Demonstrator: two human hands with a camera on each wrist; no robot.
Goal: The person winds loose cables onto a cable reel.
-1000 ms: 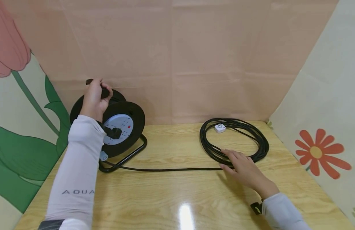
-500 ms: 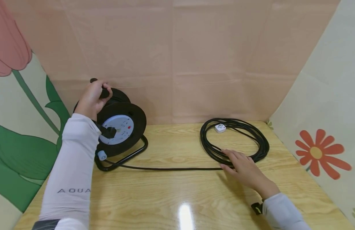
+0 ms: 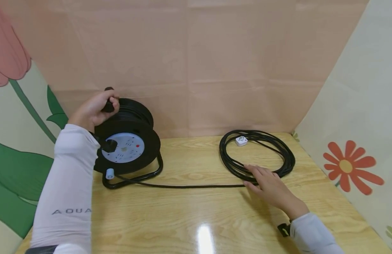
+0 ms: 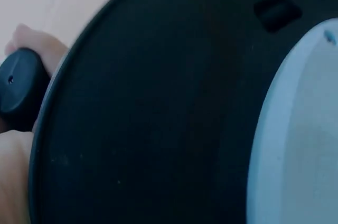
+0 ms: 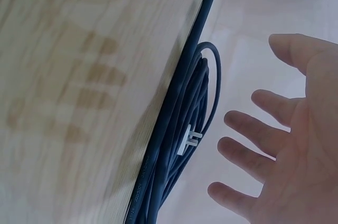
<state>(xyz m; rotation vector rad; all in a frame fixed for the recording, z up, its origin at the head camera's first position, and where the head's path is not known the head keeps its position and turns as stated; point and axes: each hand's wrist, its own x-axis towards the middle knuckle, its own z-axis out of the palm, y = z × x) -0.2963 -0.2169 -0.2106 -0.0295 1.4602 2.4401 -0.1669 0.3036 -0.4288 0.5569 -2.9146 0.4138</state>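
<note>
On the left of the table stands a black cable reel with a light blue socket panel facing forward. My left hand grips the black handle at its top; in the left wrist view the handle's end shows between thumb and fingers, beside the large black flange. A loose coil of black cable lies at the right, joined to the reel by a straight run of cable. My right hand, fingers spread, overlaps the coil's near edge. A white plug lies inside the coil.
The wooden table ends against a pink backdrop. Flower-printed walls stand left and right. The reel rests on a bent black tube frame, with a light blue knob low at its front.
My left hand has shifted slightly left, turning the reel; its front face moved left and more of the wound drum behind it shows. The right hand and coil stay in place.
</note>
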